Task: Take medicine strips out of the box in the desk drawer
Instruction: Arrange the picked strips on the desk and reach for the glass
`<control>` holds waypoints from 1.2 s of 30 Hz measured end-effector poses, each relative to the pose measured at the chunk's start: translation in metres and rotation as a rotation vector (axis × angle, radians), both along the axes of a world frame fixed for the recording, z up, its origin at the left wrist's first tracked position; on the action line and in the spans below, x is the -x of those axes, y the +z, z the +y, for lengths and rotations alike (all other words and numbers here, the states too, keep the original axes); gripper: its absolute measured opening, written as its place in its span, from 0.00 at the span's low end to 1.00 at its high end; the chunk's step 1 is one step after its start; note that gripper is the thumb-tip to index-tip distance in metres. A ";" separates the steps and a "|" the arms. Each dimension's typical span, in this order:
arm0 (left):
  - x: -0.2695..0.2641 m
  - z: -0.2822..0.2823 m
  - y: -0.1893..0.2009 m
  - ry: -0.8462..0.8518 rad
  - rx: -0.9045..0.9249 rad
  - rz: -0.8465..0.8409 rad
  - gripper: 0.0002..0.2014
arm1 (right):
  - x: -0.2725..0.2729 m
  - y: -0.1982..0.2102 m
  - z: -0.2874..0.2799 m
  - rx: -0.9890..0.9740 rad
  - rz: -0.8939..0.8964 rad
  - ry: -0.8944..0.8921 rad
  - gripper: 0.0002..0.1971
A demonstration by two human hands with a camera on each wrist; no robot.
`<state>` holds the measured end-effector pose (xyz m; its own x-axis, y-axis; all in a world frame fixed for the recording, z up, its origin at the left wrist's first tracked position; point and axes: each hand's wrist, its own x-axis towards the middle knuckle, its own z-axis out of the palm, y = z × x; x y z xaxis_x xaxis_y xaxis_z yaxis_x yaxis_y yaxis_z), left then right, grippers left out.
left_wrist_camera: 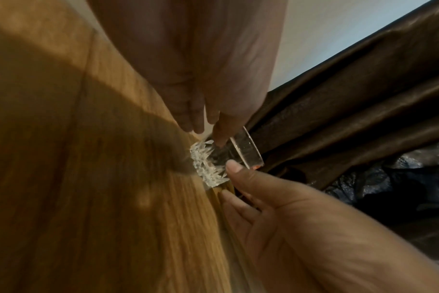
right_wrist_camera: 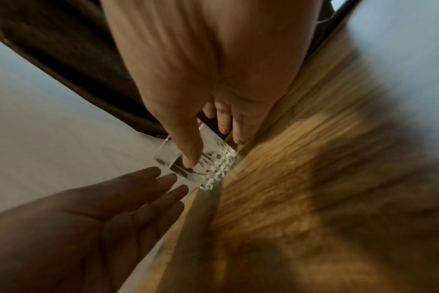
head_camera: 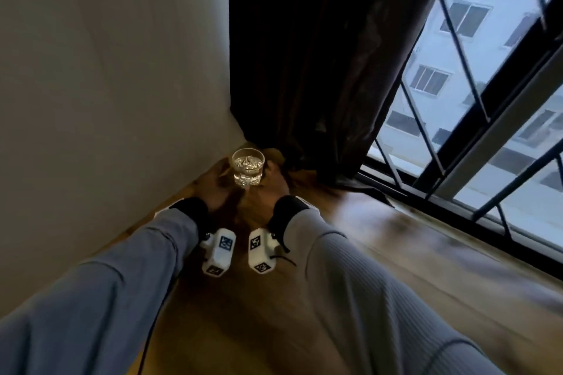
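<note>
Cut glass (head_camera: 248, 170) upright on wooden surface (head_camera: 304, 298), mouth up, long axis vertical, in corner between wall (head_camera: 106, 85) and dark curtain (head_camera: 304, 55), right hand (head_camera: 272, 189) gripping it with thumb against fingers, left hand (head_camera: 217, 189) slack, fingers straight, just beside it

A clear cut-crystal glass tumbler (head_camera: 248, 170) is borne by the brown wooden board (head_camera: 380, 240), beside a dark curtain's hem (head_camera: 320, 173).

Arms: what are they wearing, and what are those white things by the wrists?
The left sleeve is blue-grey and the right sleeve is pale grey with fine ribs. Each wrist has a black band and a white box with black-and-white square markings. Thin black cables run from the boxes.
</note>
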<state>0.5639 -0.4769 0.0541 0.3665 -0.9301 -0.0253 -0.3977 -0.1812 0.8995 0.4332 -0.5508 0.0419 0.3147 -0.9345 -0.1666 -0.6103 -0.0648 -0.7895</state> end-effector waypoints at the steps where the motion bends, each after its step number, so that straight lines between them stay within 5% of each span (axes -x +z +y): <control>1: -0.003 -0.006 -0.004 -0.012 0.013 0.012 0.27 | 0.003 0.003 -0.006 -0.009 -0.050 0.004 0.37; 5: -0.016 -0.018 -0.021 -0.038 0.052 0.136 0.25 | -0.001 0.023 -0.008 0.004 -0.135 0.000 0.41; 10: -0.003 0.004 -0.025 -0.050 0.054 0.189 0.28 | 0.002 0.005 0.004 0.025 -0.177 0.024 0.24; 15: 0.024 0.029 -0.011 -0.102 0.042 0.252 0.27 | 0.028 0.001 0.026 -0.012 -0.259 -0.017 0.39; 23: 0.128 0.094 0.017 -0.148 0.006 0.419 0.31 | 0.138 0.015 0.089 0.055 -0.246 -0.025 0.35; 36: 0.277 0.172 0.008 -0.608 -0.069 0.391 0.37 | 0.331 0.025 0.220 0.089 -0.255 -0.312 0.36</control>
